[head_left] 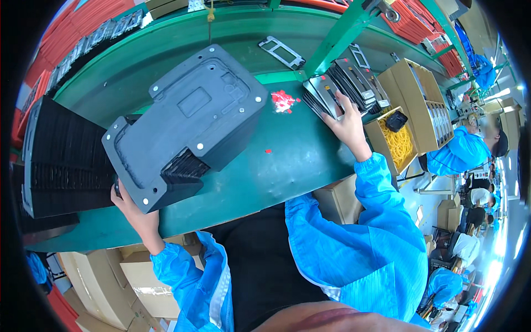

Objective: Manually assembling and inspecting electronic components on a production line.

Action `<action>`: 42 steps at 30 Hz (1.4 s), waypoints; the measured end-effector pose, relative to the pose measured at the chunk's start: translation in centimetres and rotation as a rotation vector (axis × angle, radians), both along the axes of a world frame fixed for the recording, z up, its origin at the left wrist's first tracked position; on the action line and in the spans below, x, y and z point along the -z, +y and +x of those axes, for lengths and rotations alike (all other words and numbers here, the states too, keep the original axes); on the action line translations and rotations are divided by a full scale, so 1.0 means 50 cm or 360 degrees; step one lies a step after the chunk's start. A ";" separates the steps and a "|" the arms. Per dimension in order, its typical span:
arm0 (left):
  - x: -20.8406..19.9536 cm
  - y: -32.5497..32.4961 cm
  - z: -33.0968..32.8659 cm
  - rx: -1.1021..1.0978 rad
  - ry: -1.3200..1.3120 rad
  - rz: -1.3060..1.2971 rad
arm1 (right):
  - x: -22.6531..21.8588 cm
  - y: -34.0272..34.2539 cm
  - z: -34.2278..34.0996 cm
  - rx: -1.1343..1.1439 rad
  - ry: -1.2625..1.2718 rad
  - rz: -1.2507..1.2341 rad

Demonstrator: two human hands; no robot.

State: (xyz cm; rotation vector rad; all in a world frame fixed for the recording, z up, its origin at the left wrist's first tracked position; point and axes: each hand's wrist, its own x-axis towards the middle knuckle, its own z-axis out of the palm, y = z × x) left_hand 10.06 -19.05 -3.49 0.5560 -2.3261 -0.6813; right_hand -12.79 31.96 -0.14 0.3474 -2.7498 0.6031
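Along the near edge of the green counter (276,174), the left hand (137,216) meets the grey tray stack (191,127) (fingers partly hidden, grip uncertain). Farther off, the closer right hand (350,126), thumb and forefinger spread, touches the silver-topped plate stack (317,88) just ahead-left, long axis slanting far-left to near-right; whether it pinches, I cannot tell.

The bench (301,152) carries dark trays (221,119) and red scraps (284,102).
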 end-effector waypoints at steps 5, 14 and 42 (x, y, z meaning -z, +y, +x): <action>-0.008 0.009 0.001 -0.0044 -0.0020 0.0056 | -0.098 -0.083 0.010 0.0221 -0.0064 0.0551; -0.007 0.002 -0.005 -0.0036 -0.0049 -0.0084 | -0.054 -0.243 -0.330 -0.0632 0.0410 0.0669; -0.251 0.106 -0.085 0.0780 0.0763 0.0047 | -0.462 -0.418 -0.014 -0.1113 0.0042 -0.0259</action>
